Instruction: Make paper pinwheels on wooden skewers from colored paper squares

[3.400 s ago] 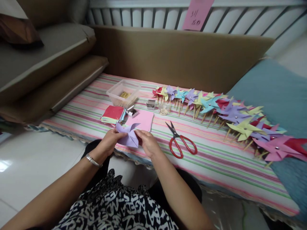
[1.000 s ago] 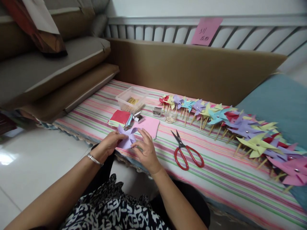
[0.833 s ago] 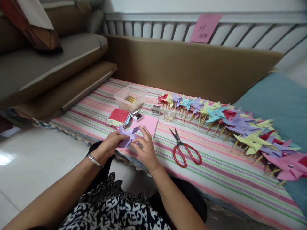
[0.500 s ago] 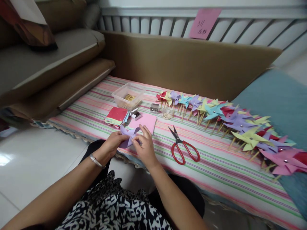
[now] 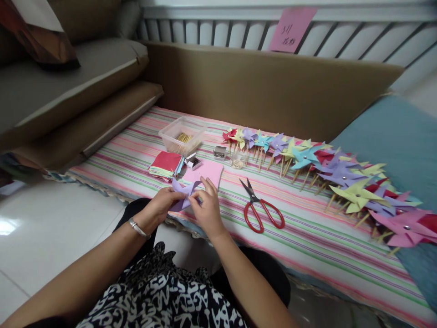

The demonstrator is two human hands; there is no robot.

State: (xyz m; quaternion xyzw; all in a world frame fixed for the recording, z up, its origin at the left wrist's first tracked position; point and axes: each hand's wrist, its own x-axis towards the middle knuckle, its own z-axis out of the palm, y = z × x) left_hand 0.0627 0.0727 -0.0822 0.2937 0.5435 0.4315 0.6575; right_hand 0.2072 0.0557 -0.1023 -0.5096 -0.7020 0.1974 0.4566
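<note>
While the left hand (image 5: 163,203) keeps pinching the purple paper (image 5: 183,191), the right hand (image 5: 207,208) has just folded another corner inward, scissors (image 5: 260,209) lying idle nearby.

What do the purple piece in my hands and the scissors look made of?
Purple piece: looks like thin matte paper, since it holds sharp folded points. Scissors: dark blades, probably metal; glossy red handles, likely plastic or a coating.

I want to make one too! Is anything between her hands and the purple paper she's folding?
No. Both the left hand and the right hand already hold the purple paper directly. The red scissors lie apart, off to the right.
</note>
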